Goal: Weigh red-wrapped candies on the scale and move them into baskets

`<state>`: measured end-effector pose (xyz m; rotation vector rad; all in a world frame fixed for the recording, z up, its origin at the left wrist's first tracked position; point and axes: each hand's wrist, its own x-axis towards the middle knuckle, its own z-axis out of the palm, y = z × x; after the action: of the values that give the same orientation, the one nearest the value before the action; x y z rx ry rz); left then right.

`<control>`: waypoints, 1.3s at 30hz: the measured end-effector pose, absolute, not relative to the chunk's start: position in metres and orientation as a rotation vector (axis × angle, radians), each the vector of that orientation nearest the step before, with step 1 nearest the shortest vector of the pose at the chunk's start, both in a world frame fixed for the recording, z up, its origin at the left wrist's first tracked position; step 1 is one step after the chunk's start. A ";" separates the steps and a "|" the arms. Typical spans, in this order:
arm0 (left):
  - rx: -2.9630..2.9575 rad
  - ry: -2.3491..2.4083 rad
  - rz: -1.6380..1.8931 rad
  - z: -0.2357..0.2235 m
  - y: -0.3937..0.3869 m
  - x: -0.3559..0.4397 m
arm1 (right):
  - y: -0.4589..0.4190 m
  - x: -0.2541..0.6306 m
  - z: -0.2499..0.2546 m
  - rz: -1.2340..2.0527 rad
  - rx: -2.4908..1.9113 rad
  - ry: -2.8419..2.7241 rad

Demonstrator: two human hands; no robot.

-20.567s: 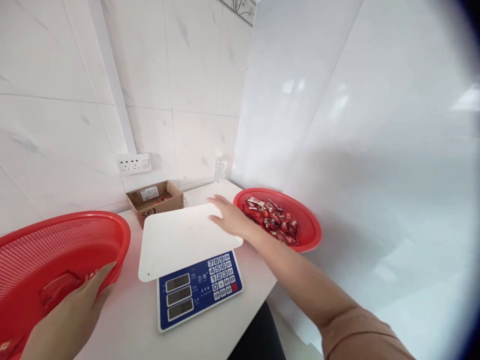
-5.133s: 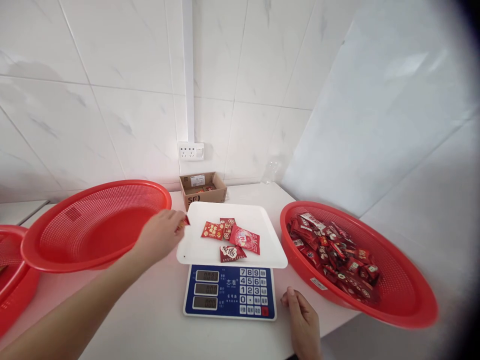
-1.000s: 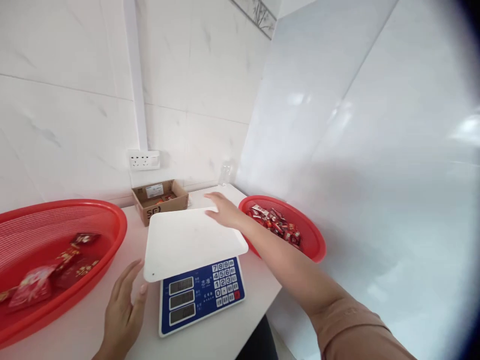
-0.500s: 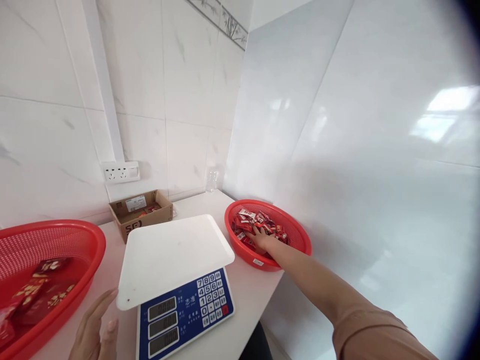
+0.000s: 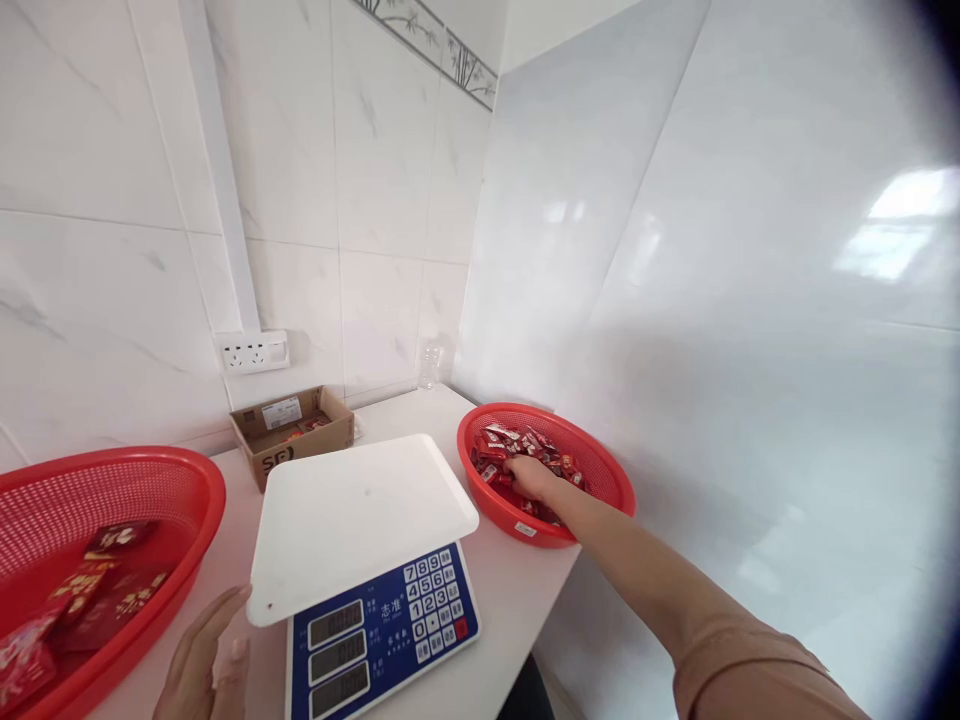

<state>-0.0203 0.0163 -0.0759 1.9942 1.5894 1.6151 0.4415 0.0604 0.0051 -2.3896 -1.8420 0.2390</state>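
Note:
My right hand [image 5: 531, 478] is down among small red wrapped snack packets [image 5: 495, 452] in the right red plastic basket [image 5: 600, 470]. Its fingers curl into the pile, closed round some packets, with the fingertips hidden. My left hand [image 5: 202, 662] is open beside the weighing scale [image 5: 390, 615], thumb apart from the fingers. Its fingertips lie close to the near left corner of the scale's white tray [image 5: 360, 515]; whether they touch it I cannot tell. Nothing lies on that tray.
Another red basket [image 5: 214, 490] at the left holds larger red printed packages [image 5: 112, 605]. Behind the scale is an open cardboard box [image 5: 341, 432] with some items inside. A clear plastic container [image 5: 430, 365] stands in the back corner. Walls border the white table [image 5: 517, 590].
My right hand's fingers, spread over the packets before, have curled down into the pile. The whole view has shifted slightly; my left hand keeps its place beside the scale.

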 end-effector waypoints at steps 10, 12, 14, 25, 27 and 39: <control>1.886 1.565 1.593 -0.069 0.009 -0.015 | 0.049 0.450 0.032 0.538 -1.997 -1.522; 1.919 1.554 1.570 -0.070 0.011 -0.017 | 0.044 0.452 0.038 0.573 -1.939 -1.433; 1.943 1.543 1.556 -0.072 0.013 -0.019 | 0.039 0.452 0.045 0.600 -1.881 -1.359; 1.986 1.367 1.799 -0.032 -0.001 -0.002 | 0.027 0.384 0.085 0.879 -1.422 -1.177; 1.901 1.178 1.762 -0.015 -0.007 0.013 | 0.024 0.352 0.087 1.051 -1.245 -1.171; 0.935 0.754 1.276 0.047 0.010 0.064 | 0.032 0.199 0.053 1.494 -0.848 -1.259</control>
<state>0.0641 0.0100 0.0470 0.9353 0.7542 1.2760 0.1993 0.0319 0.0526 -0.8484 -1.2593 1.4944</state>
